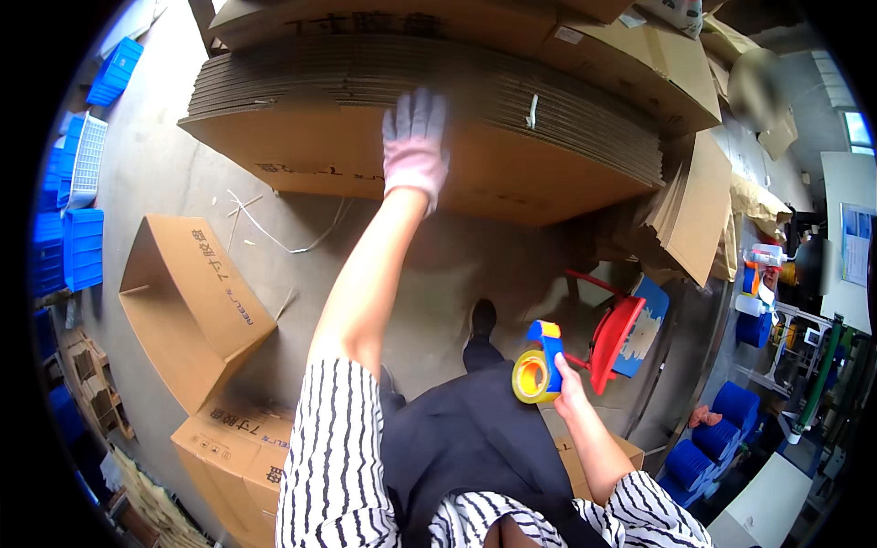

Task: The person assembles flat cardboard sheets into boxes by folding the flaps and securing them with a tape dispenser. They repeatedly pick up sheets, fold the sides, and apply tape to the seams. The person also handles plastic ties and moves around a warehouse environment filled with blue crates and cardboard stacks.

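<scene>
My left hand [417,151], in a pale glove, reaches forward with its fingers stretched out. It lies against the upper edge of a thick stack of flattened cardboard boxes [512,164], which stands on edge in front of me. My right hand [568,388] is closed round a blue tape dispenser [554,352] at waist height. A roll of yellow tape [530,376] sits on the dispenser, facing left. Part of my right hand's grip is hidden behind the dispenser.
An open cardboard box [196,301] stands at the left, above a closed carton [237,457]. A red chair [614,342] is at my right. Blue crates [82,248] line the far left. Thin white straps [292,247] lie on the floor. Blue spools [717,443] sit at the right.
</scene>
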A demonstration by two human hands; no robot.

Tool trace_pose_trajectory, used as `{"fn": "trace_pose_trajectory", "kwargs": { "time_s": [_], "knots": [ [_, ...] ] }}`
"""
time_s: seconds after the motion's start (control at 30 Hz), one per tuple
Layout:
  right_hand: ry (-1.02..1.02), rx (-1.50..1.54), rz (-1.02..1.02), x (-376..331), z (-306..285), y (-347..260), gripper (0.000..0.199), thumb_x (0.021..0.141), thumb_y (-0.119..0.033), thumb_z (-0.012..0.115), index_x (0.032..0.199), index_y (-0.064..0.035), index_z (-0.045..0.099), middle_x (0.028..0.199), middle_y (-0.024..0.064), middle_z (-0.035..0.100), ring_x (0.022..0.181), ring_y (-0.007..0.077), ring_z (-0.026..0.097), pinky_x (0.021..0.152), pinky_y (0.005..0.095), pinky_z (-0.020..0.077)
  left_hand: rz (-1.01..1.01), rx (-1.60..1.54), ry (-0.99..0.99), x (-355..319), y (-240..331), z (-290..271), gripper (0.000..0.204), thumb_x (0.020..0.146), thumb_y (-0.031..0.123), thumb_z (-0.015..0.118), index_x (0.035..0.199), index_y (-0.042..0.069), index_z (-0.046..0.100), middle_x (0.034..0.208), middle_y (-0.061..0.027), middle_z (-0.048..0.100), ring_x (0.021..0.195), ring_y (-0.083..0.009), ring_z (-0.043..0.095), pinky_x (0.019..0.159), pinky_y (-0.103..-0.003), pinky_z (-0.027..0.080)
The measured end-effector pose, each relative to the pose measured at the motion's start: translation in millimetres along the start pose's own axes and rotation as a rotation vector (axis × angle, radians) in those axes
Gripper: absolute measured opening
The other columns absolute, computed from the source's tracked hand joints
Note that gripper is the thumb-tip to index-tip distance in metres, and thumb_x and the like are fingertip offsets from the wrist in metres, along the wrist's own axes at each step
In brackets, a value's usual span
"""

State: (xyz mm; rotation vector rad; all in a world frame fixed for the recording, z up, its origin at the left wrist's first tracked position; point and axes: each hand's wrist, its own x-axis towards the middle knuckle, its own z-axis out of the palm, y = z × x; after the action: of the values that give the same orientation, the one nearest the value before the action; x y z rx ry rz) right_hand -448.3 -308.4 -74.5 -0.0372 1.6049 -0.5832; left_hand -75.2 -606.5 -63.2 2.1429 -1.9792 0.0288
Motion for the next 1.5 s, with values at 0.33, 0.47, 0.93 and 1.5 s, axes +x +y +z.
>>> {"fn": "trace_pose_trajectory", "kwargs": {
  "time_s": [0.33, 0.47, 0.93, 1.5],
  "knots": [
    [0.186, 0.158, -0.419, 1.6, -49.3, -85.5, 0.042, 0.092, -0.036, 0.060, 0.116, -0.0021, 0.057, 0.109, 0.0050, 0.062, 0.099, 0.0133, 0.058, 0.091, 0.0282, 0.0436, 0.105, 0.147, -0.156, -65.6, 2.1, 8.6, 0.039, 0.073, 0.013, 0.063, 0.112, 0.013, 0.057, 0.107, -0.0083, 0.061, 0.105, -0.0263, 0.055, 0.105, -0.046, 0.034],
    [-0.133, 0.050, -0.764, -52.7, -22.0, -126.7, 0.052, 0.088, -0.036, 0.066, 0.121, 0.0005, 0.050, 0.110, 0.0059, 0.060, 0.098, 0.0151, 0.058, 0.089, 0.0289, 0.0457, 0.141, 0.113, -0.434, -107.2, -37.9, -42.7, 0.029, 0.077, 0.009, 0.057, 0.105, 0.015, 0.061, 0.097, -0.0079, 0.063, 0.100, -0.0269, 0.057, 0.094, -0.043, 0.040],
    [0.013, -1.762, -1.098, -93.5, 254.9, 27.4, 0.048, 0.074, -0.048, 0.070, 0.089, -0.0036, 0.059, 0.073, 0.0153, 0.067, 0.072, 0.0311, 0.067, 0.068, 0.0418, 0.0531, 0.678, -0.092, -0.575, -349.9, -146.5, -125.8, 0.020, 0.074, 0.017, 0.060, 0.088, 0.006, 0.070, 0.127, -0.0160, 0.054, 0.127, -0.0338, 0.043, 0.112, -0.055, 0.020],
    [-0.189, -0.516, -0.758, -153.7, -47.5, 53.3, 0.057, 0.081, -0.038, 0.069, 0.117, 0.0036, 0.053, 0.103, 0.0085, 0.062, 0.092, 0.0156, 0.060, 0.083, 0.0287, 0.0468, 1.154, -0.514, -1.183, -595.7, 106.8, -131.9, 0.027, 0.079, 0.009, 0.053, 0.098, 0.000, 0.069, 0.105, -0.0160, 0.063, 0.104, -0.0308, 0.061, 0.107, -0.046, 0.032]
  ]
}}
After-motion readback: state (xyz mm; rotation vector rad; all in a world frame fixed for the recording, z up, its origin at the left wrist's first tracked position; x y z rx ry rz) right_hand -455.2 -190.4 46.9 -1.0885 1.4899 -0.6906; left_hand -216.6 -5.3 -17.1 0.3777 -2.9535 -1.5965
